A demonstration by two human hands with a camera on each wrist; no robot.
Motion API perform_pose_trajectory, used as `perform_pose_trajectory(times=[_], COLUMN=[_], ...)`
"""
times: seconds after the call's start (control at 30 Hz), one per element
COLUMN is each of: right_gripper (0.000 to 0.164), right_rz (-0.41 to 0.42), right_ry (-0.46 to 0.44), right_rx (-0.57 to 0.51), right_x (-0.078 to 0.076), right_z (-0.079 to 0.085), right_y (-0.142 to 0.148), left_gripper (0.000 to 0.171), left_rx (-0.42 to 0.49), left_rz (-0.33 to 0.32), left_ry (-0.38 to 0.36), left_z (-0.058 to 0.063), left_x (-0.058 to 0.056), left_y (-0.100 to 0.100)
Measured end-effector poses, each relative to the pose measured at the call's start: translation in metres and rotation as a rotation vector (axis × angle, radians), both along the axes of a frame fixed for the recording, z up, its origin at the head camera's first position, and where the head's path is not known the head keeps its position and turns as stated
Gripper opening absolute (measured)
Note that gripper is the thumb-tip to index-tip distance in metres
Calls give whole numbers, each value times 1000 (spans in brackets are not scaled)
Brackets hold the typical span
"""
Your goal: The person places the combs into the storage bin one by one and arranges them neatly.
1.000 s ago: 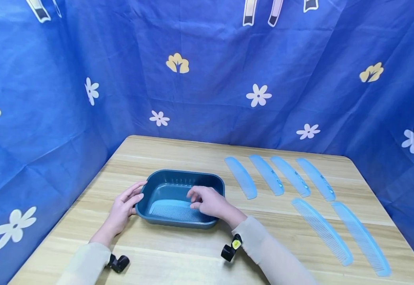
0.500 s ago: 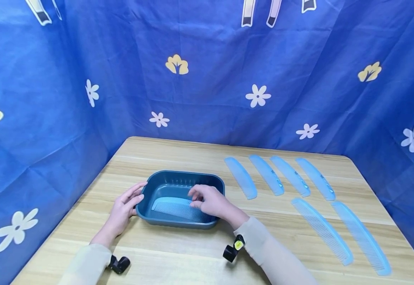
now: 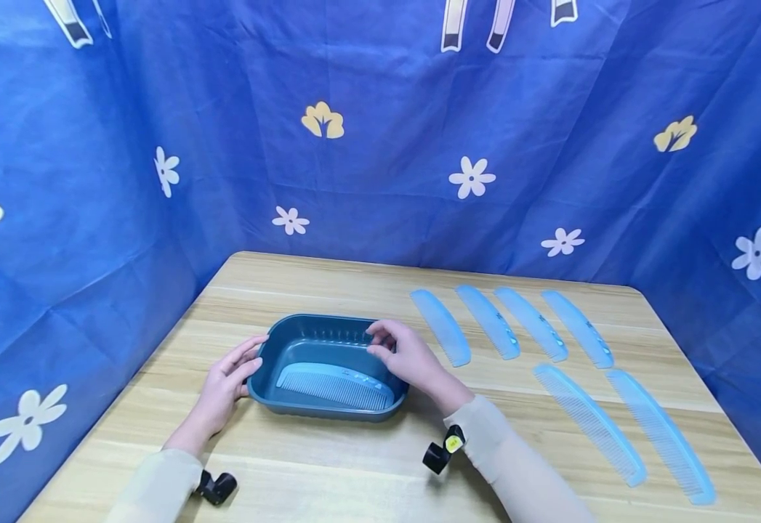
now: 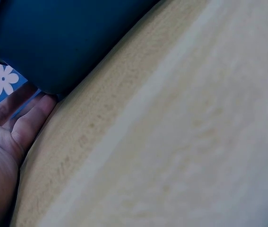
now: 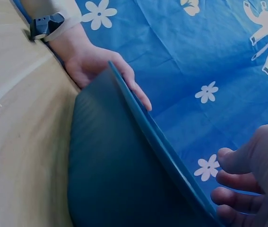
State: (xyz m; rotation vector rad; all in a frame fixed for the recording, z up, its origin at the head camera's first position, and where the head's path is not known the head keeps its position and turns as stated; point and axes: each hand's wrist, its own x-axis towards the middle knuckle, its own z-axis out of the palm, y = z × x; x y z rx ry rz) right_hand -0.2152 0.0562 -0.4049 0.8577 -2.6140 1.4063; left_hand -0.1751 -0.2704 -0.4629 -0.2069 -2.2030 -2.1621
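A dark teal plastic basin stands on the wooden table. One pale blue translucent comb lies flat inside it, teeth toward the front. My left hand touches the basin's left end, its fingers against the outside wall; in the left wrist view those fingers meet the lower edge. Over the basin's right end hovers my right hand, fingers loosely bent and holding nothing. The right wrist view has that hand apart from the basin's rim.
Right of the basin, several matching combs lie in a back row, the nearest comb close to my right hand. Two more combs lie nearer the front right. A blue patterned cloth encloses the table's back and sides.
My right hand has let go of the comb in the basin and moved up and right, toward the right rim. The comb settled slightly tilted. The left hand stays against the basin.
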Motion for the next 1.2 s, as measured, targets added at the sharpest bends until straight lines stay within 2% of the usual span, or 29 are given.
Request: perform_pose_trajectory(times=[0.23,0.57,0.87,1.03,1.2], right_gripper=[21,21,21,20,21], right_rz=[-67,-114,-169,-197,-226], right_ry=[28,40,110,69,50], right_rx=[-51,-222,-259,-259,-272], right_x=[-5,-10,-22,-26,-31], right_z=[1,-3,-10,-13,-18], right_y=[11,30,51,62,68], left_gripper=[46,45,45,46,46], left_rx=[-11,-19,-74,-64,-79], left_rz=[-1,6,47,59,80], left_ry=[-8,-13,-33,-40,-33], left_z=[1,0,1,-5,-6], left_x=[0,1,2,-1,-1], left_y=[0,0,2,3,2])
